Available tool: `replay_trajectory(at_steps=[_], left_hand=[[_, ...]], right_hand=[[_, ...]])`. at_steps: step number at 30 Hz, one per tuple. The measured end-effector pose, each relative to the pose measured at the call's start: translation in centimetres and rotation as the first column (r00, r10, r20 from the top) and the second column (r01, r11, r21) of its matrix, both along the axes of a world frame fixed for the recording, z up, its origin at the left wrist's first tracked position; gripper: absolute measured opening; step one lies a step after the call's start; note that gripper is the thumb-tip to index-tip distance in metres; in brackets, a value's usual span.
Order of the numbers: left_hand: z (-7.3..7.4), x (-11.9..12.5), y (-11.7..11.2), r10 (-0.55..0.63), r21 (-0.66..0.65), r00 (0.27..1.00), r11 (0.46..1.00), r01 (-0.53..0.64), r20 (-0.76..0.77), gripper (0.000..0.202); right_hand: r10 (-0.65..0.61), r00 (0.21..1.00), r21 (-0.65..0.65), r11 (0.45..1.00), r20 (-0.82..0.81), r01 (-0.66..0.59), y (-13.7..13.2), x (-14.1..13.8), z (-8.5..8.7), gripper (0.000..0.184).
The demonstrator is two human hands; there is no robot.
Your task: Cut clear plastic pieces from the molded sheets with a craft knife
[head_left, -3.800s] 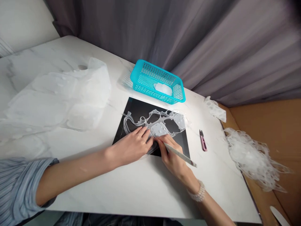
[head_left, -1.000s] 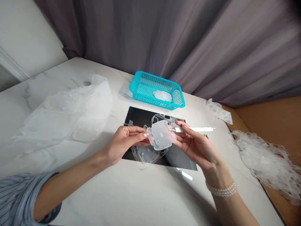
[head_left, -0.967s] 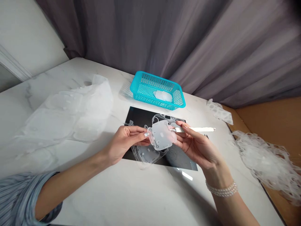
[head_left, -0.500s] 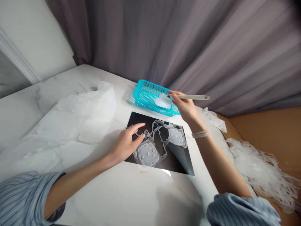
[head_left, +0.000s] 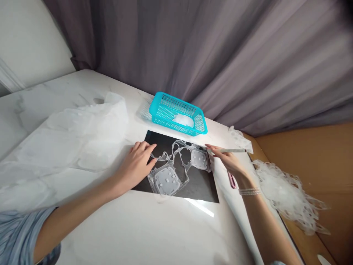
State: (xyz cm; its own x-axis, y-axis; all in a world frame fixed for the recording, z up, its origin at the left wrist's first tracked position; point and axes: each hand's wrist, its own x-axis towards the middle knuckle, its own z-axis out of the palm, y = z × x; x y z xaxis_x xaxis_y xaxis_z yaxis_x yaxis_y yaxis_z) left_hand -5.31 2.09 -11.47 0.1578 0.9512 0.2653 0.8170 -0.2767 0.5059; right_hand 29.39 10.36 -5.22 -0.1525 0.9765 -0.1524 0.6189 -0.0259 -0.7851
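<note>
A clear plastic moulded sheet [head_left: 167, 180] lies on a black mat [head_left: 198, 187]; it has rounded-square panels and curvy open loops. My left hand [head_left: 138, 162] rests at the mat's left edge beside the sheet, thumb and index finger apart, its other fingers partly hidden. My right hand [head_left: 227, 160] is closed around a slim, pale pen-like tool [head_left: 234, 150], held nearly level with its tip end toward the sheet's right panel. I cannot make out the exact kind of tool. Behind the mat stands a turquoise plastic basket [head_left: 176, 127] with whitish pieces [head_left: 184, 120] inside.
A large pile of translucent white plastic [head_left: 91, 129] covers the table's left side. Clear plastic scraps [head_left: 281, 195] heap in a cardboard box [head_left: 303, 158] at right. A pink object [head_left: 232, 180] lies near my right wrist. A grey curtain [head_left: 176, 48] hangs behind.
My right hand has moved from over the basket down to the mat's right edge, still holding the tool. A whitish piece near it now lies in the basket. My left hand has shifted slightly left.
</note>
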Motion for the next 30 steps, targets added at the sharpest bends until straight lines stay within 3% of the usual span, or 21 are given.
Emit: replay_trajectory(at_steps=[5, 10, 16, 21, 25, 28, 30], left_hand=[[-0.2, 0.0, 0.8, -0.045, 0.010, 0.998, 0.999, 0.045, -0.033, 0.016], [0.2, 0.1, 1.8, -0.078, 0.055, 0.994, 0.995, 0.082, -0.074, 0.023], [1.3, -0.5, 2.8, 0.000, 0.148, 0.989, 0.989, 0.022, -0.145, 0.023], [1.5, -1.1, 4.0, 0.101, 0.183, 0.974, 0.981, -0.064, -0.201, 0.022], [2.0, -0.9, 4.7, 0.139, 0.213, 0.965, 0.973, -0.091, -0.221, 0.022], [2.9, -0.7, 3.2, 0.031, 0.226, 0.966, 0.974, 0.029, -0.256, 0.021], [3.3, -0.9, 1.1, -0.149, 0.213, 0.941, 0.952, 0.219, -0.303, 0.018]], right_hand=[[0.015, 0.997, 0.004, 1.000, -0.073, -0.014, 0.4, 0.8, -1.4, 0.041], [-0.031, 0.976, 0.106, 0.993, -0.214, 0.055, 2.7, 1.8, -2.1, 0.047], [-0.054, 0.961, 0.179, 0.978, -0.270, 0.105, 3.8, 1.5, -1.2, 0.044], [-0.045, 0.952, 0.202, 0.973, -0.301, 0.110, -0.9, -1.5, -0.3, 0.041], [0.119, 0.960, 0.112, 0.989, -0.253, -0.093, -6.8, -6.8, 0.1, 0.032], [0.194, 0.965, 0.136, 0.976, -0.175, -0.172, -10.0, -10.9, -0.1, 0.030], [0.156, 0.968, 0.128, 0.983, -0.196, -0.132, -11.2, -12.9, -0.5, 0.029]])
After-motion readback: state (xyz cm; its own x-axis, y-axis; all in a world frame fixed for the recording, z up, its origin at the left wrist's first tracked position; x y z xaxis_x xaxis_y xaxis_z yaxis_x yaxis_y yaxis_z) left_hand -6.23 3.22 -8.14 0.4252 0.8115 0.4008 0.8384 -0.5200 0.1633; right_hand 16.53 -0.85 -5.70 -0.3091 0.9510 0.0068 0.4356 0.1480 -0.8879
